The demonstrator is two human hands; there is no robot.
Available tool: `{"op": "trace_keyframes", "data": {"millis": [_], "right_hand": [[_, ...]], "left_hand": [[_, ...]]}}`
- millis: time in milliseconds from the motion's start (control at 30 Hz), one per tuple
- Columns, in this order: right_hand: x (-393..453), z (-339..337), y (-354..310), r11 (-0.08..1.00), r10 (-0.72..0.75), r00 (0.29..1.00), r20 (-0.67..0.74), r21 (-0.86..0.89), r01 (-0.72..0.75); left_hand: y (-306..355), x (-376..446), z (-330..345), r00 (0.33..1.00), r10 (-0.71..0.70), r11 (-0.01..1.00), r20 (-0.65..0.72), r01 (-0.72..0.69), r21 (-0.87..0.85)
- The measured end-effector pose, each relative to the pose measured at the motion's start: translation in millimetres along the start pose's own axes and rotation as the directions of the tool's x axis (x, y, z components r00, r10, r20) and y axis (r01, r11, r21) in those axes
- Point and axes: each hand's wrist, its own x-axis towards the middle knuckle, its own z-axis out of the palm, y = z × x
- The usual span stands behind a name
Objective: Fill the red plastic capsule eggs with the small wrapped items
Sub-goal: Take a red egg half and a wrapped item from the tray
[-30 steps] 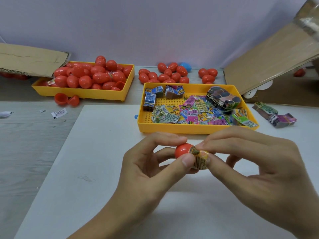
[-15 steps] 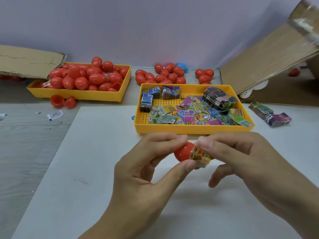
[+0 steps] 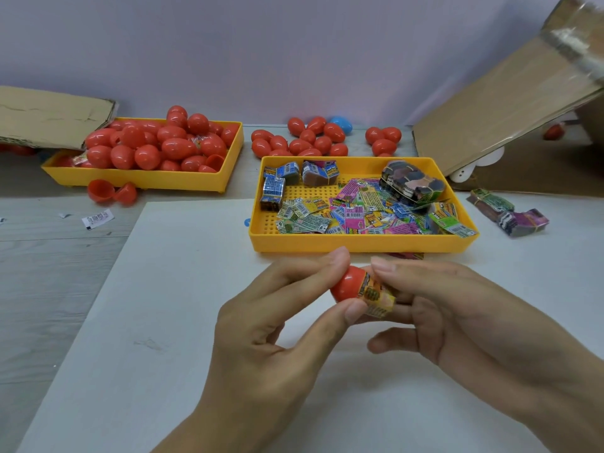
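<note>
Now | left hand (image 3: 261, 325) held red egg half (image 3: 346, 284) pinched between thumb and forefinger, low centre over the white surface (image 3: 147, 322) | right hand (image 3: 457, 322) fingers (image 3: 389, 268) pinched wrapped packet (image 3: 376, 297) at the egg's open mouth, its 3 o'clock | packet tray (image 3: 359, 245) at 12 | egg tray (image 3: 147, 181) at 10

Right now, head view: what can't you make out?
- Inside of the red egg half: hidden by the wrapped item and the left hand.
- Right hand grip on the item: fingertips hidden behind it.
- Print on wrappers in the yellow tray: too small.
- Cardboard box: cut off by the right edge, blurred.
</note>
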Motion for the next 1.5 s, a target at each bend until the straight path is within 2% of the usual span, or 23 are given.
{"op": "trace_keyframes", "data": {"millis": [133,333,500,667,833,1033,1233,1300,1333,1367,1400,1433,1500], "right_hand": [[1,0,3,0.992,0.041,0.998,0.054,0.116,-0.048],[1,-2,4,0.972,0.044,0.996,0.074,0.228,-0.060],[1,-4,2,0.977,0.037,0.996,0.083,0.206,-0.053],[1,-4,1,0.981,0.028,0.995,0.099,0.187,-0.047],[0,-2,0,0.996,0.011,1.000,0.025,0.087,-0.014],[-2,-3,0,0.995,0.011,0.999,0.039,0.098,-0.015],[-1,-2,-1,0.994,0.021,0.999,0.028,0.104,-0.024],[0,-1,2,0.998,-0.032,0.999,-0.009,0.054,0.032],[0,-1,4,0.994,-0.105,0.993,-0.057,-0.023,0.103],[0,0,7,0.969,-0.216,0.970,-0.115,-0.149,0.198],[0,1,10,0.897,-0.365,0.918,-0.159,-0.326,0.300],[0,3,14,0.763,-0.526,0.838,-0.147,-0.518,0.388],[-1,6,21,0.436,-0.712,0.701,0.043,-0.756,0.489]], "left_hand": [[0,-1,1,0.999,0.031,0.999,-0.015,-0.031,0.018],[2,-1,0,1.000,-0.014,1.000,-0.014,0.014,0.013],[3,0,-1,0.998,-0.061,0.998,0.008,0.061,0.031],[2,0,-1,0.999,0.012,0.997,0.045,-0.016,0.071],[-2,1,-3,1.000,-0.008,1.000,-0.027,0.007,-0.010],[-1,0,-3,0.999,-0.050,0.996,-0.015,0.048,-0.073],[-2,1,-3,0.998,-0.059,0.997,0.014,0.060,-0.051],[-1,2,-3,0.995,-0.092,0.992,0.029,0.094,-0.085],[0,3,-4,0.992,-0.118,0.986,0.037,0.122,-0.111],[1,5,-4,0.985,-0.167,0.975,0.042,0.171,-0.144],[2,7,-5,0.970,-0.240,0.952,0.044,0.244,-0.186],[4,9,-5,0.942,-0.329,0.913,0.063,0.334,-0.234],[4,9,-4,0.884,-0.443,0.835,0.151,0.467,-0.290]]}}
